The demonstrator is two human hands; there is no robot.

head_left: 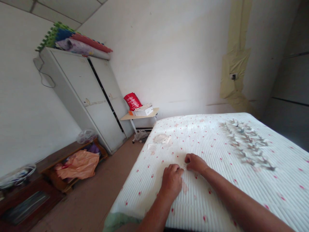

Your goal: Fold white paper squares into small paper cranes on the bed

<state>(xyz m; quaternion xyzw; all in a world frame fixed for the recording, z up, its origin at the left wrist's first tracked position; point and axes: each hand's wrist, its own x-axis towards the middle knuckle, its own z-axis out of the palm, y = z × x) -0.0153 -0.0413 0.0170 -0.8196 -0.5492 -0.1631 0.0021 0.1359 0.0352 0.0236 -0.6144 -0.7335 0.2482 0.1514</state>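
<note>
On the white quilted bed cover with red dots, my left hand and my right hand are close together. The fingers of both are curled inward. A small pale piece shows between the fingertips, too small and pale to name. Farther right, several small greyish, pointed pieces, perhaps folded paper, stand in rough rows. Beyond my left hand, thin whitish sheets or a clear wrapper lie flat on the cover.
A grey metal cabinet with foam mats on top leans into view at left. A small table carries a red bag and a white box. An orange cloth or bag hangs over a low wooden unit.
</note>
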